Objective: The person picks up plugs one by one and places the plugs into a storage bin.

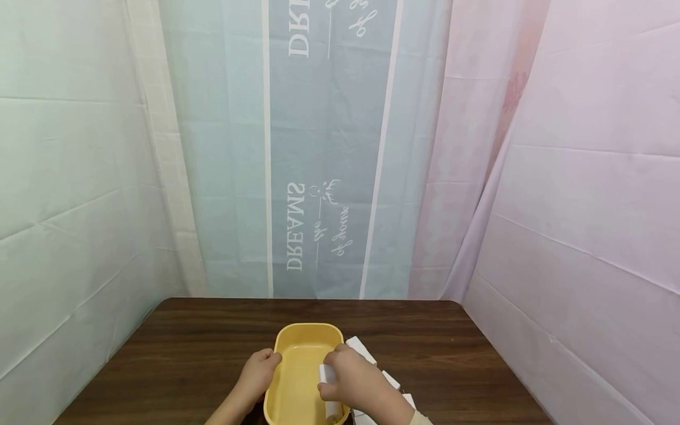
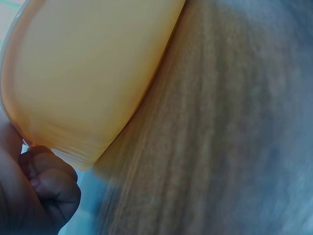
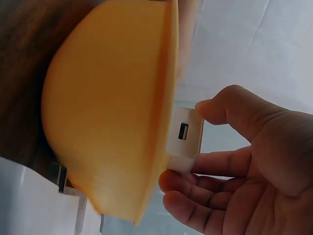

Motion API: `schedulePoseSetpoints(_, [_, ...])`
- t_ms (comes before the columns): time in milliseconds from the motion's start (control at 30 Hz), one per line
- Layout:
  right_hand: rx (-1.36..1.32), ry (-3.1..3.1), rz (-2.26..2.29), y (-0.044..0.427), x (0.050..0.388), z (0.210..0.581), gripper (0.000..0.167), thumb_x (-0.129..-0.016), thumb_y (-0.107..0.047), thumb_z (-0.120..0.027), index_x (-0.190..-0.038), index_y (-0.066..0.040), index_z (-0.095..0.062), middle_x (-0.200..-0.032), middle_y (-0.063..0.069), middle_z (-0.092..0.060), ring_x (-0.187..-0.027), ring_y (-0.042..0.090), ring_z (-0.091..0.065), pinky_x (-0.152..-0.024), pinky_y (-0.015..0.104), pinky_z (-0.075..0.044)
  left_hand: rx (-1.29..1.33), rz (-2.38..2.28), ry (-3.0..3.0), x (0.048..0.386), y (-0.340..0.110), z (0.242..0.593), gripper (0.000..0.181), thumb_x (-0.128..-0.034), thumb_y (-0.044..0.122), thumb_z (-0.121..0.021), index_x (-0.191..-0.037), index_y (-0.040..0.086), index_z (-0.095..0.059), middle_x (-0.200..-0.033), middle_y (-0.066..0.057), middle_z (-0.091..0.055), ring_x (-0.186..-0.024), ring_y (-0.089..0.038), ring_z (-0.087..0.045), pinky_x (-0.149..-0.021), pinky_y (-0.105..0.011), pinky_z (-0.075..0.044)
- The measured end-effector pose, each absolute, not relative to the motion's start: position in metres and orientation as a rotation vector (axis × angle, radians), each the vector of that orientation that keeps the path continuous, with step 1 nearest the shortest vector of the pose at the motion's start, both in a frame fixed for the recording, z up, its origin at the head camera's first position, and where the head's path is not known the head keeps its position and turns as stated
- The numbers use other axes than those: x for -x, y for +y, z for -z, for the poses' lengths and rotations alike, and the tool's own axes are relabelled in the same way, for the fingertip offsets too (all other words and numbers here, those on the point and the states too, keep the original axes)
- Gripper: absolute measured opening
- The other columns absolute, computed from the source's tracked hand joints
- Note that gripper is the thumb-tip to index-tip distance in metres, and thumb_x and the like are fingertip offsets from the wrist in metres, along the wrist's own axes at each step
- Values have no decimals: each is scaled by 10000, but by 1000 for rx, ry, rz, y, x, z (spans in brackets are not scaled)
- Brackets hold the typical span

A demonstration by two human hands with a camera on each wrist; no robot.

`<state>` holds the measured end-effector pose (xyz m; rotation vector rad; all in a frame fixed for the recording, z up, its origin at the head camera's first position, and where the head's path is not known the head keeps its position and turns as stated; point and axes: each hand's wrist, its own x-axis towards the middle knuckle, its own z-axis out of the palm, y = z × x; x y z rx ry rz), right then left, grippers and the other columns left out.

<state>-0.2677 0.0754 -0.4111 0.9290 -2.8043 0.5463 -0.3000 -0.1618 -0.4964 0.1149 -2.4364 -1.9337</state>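
Note:
A yellow rectangular tub with rounded corners (image 1: 300, 378) stands on the table. The left hand (image 1: 258, 373) pinches its left rim; in the left wrist view the fingers of that hand (image 2: 44, 188) are curled at the tub's edge. Over the tub's right side the right hand (image 1: 353, 378) holds a white block-like piece (image 1: 328, 375). The right wrist view shows this piece as a white charger with a USB port (image 3: 185, 139), held between thumb and fingers of the right hand (image 3: 244, 161) beside the rim of the tub (image 3: 112, 107).
Several white blocks (image 1: 361, 349) lie along the tub's right side on the dark wooden table (image 1: 451, 366), partly hidden by the right hand and forearm. Fabric curtains (image 1: 340, 147) hang behind the table and on both sides.

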Motion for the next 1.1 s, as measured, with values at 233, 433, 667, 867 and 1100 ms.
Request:
schedulePoseSetpoints(233, [-942,-2836,-489,66,264,417,302,-799,-372,-801,-961,-128,-730,-852,-87,-544,-634,10,-470,-542,175,-436,-112,1951,-2426,301,-162,497,270,-999,180,-482,-811,-3,-547,-614,-30,-561,-498,-137,-576,-449,-267,-470])
schedulePoseSetpoints(433, [-940,-2931,-547,60,265,426,280,-819,-357,-799,-988,-146,-726,-878,-95,-523,-606,18,-487,-530,185,-455,-120,1935,-2427,302,-162,500,265,-993,175,-485,-799,6,-547,-611,-23,-557,-498,-134,-568,-451,-261,-463])
schedulePoseSetpoints(667, [-946,-2876,-428,59,268,440,234,-753,-390,-814,-822,-220,-668,-811,-123,-496,-581,15,-451,-504,187,-417,-106,1935,-2426,301,-162,500,263,-993,173,-481,-815,-7,-555,-623,-27,-567,-513,-137,-579,-466,-265,-474])
schedulePoseSetpoints(867, [-987,-2841,-401,57,268,447,245,-734,-389,-816,-717,-242,-621,-764,-136,-480,-537,28,-440,-504,185,-396,-113,1920,-2434,302,-162,501,263,-998,174,-479,-808,4,-546,-622,-25,-564,-510,-135,-576,-464,-263,-473])
schedulePoseSetpoints(1100, [-1029,-2796,-284,55,268,454,257,-738,-412,-799,-679,-242,-616,-713,-133,-466,-524,43,-405,-490,212,-358,-116,1909,-2419,300,-161,503,263,-990,169,-487,-788,13,-551,-613,-15,-550,-511,-137,-566,-467,-266,-467])
